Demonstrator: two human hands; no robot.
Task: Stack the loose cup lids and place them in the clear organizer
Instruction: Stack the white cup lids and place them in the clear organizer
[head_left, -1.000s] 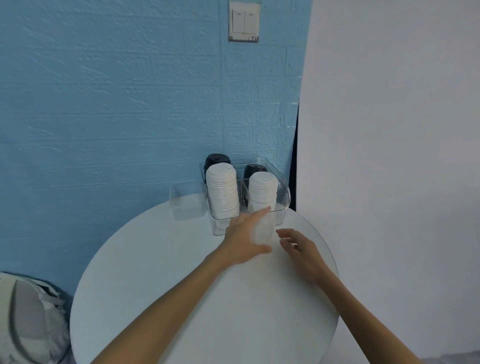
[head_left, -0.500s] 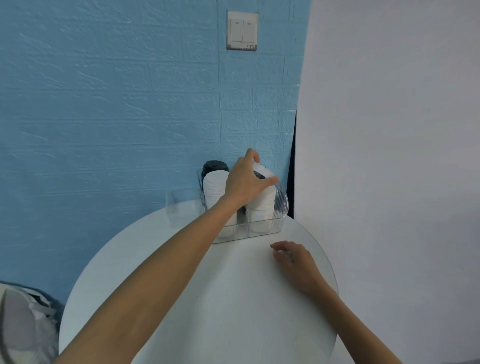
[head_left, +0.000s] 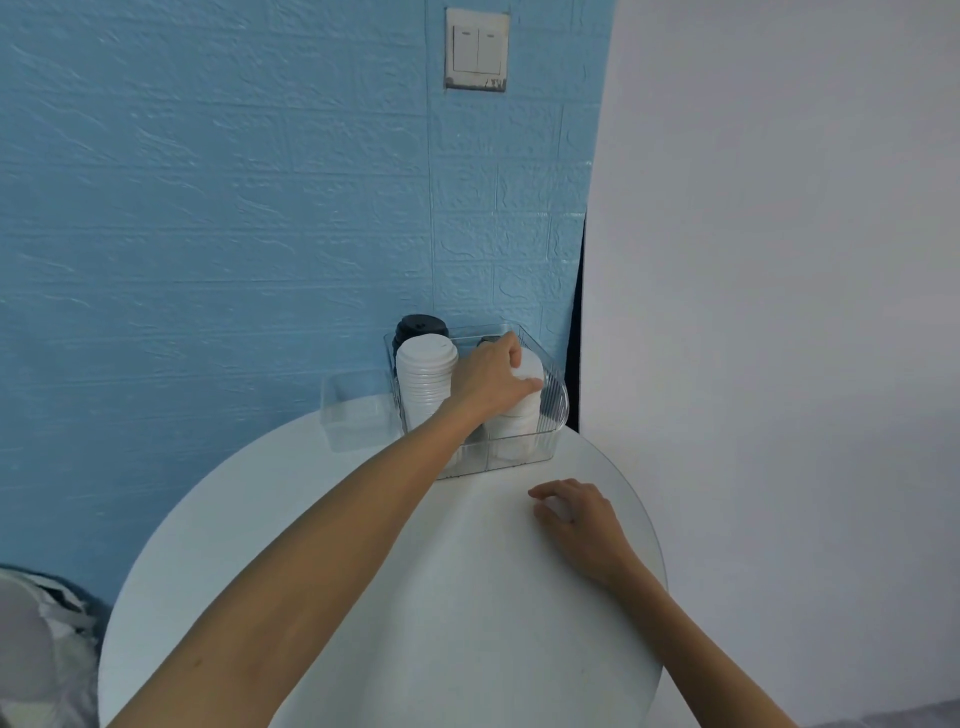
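The left hand (head_left: 491, 382), which was at the table 1 second ago, now grips the right white lid stack (head_left: 522, 410) inside the clear organizer (head_left: 556, 410); placement looks nearly done; the right hand (head_left: 576, 517) rests loosely curled, holding nothing.

Glossy ribbed clear-plastic organizer (head_left: 553, 402), smooth matt white table (head_left: 415, 597), rough-textured blue wall (head_left: 208, 208).

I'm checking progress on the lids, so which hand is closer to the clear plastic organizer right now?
Left. The left hand is over the clear plastic organizer, gripping the right-hand white lid stack inside it. The right hand rests on the round white table in front of it.
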